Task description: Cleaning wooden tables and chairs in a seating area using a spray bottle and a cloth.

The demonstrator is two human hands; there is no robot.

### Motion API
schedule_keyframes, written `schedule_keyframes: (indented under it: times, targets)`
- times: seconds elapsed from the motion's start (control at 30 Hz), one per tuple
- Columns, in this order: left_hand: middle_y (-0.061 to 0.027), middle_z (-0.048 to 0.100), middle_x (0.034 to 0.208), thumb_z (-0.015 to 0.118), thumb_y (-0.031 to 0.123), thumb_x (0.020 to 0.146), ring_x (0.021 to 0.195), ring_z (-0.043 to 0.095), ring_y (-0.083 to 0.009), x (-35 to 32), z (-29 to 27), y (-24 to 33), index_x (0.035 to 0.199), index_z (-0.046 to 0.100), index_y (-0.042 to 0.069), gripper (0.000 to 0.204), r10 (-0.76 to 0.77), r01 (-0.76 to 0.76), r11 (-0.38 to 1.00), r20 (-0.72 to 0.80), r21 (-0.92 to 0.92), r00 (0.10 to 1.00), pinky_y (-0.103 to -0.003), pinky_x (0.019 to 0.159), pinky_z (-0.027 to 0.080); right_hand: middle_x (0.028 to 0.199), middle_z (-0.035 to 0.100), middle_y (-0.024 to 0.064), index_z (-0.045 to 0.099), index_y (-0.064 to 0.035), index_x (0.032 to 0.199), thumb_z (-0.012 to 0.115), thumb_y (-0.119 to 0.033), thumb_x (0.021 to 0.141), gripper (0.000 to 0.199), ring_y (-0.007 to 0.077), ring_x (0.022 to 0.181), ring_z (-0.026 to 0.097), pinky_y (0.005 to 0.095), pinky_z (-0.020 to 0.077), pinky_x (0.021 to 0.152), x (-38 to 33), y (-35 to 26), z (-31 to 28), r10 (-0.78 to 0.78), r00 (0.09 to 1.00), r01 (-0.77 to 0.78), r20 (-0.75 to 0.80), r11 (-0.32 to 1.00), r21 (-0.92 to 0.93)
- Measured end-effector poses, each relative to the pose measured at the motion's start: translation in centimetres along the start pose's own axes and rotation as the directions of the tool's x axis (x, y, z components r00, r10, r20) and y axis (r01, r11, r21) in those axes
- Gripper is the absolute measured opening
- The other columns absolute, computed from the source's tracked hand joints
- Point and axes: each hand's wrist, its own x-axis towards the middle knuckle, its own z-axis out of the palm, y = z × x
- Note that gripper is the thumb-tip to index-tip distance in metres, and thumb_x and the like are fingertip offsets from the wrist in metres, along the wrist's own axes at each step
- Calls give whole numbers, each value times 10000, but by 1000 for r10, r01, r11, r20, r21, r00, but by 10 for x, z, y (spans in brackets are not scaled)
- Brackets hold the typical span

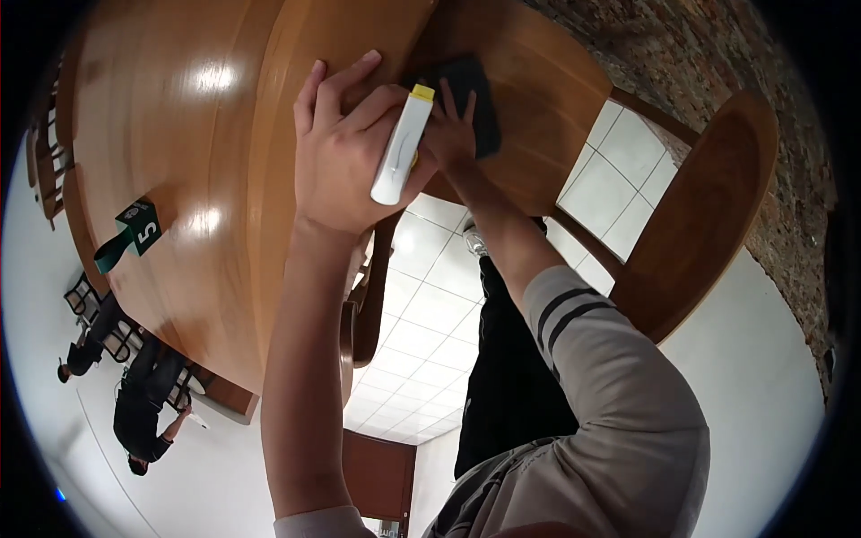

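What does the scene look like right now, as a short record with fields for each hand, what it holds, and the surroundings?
left hand: left hand wrapped around a white plastic bottle with a yellow cap, fingers resting against the table edge
right hand: right hand pressing a dark flat cloth pad on a wooden chair seat
table: glossy round wooden table, with a small green number tag on it
chair: curved wooden chair back to the right
floor: white tiled floor
others: two people in dark clothes, far lower left

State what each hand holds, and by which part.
Left hand grips a white bottle around its body. Right hand presses a dark cloth flat on the chair seat.
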Motion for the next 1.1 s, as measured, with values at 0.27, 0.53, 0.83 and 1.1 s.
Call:
schedule_keyframes:
  times: [0.27,0.53,0.83,1.1]
  targets:
    - [-13,710,1008,724,260,705,1260,553,-299,-7,1,-6,899,741,107,248,92,-89,993,-29,80,995,-550,1124,341,1650,294,-33,479,-439,1468,539,-528,953,526,287,1528,245,689,77,1197,-120,45,-23,-552,818,515,161,828,224]
    - [-73,716,1012,721,272,732,1272,537,-329,-1,2,1,941,733,60,298,102,-102,994,-3,40,995,-563,1114,340,1665,257,-18,397,-444,1520,515,-576,958,590,264,1539,221,635,80,1221,-124,45,-12,553,825,-517,-116,821,241]
    - [-76,711,1040,728,254,726,1283,517,-328,-6,-3,-6,939,731,62,286,106,-107,994,43,28,993,-569,1112,337,1689,181,29,321,-406,1567,553,-618,923,716,280,1552,166,665,105,1198,-72,137,-44,-227,947,225,229,974,34]
    - [-35,691,1057,717,260,733,1285,515,-306,-2,-1,-3,910,726,88,247,79,-80,996,41,28,996,-561,1129,310,1693,169,26,267,-385,1589,523,-643,938,746,294,1556,153,701,112,1179,0,198,-23,397,860,-411,-322,911,25]
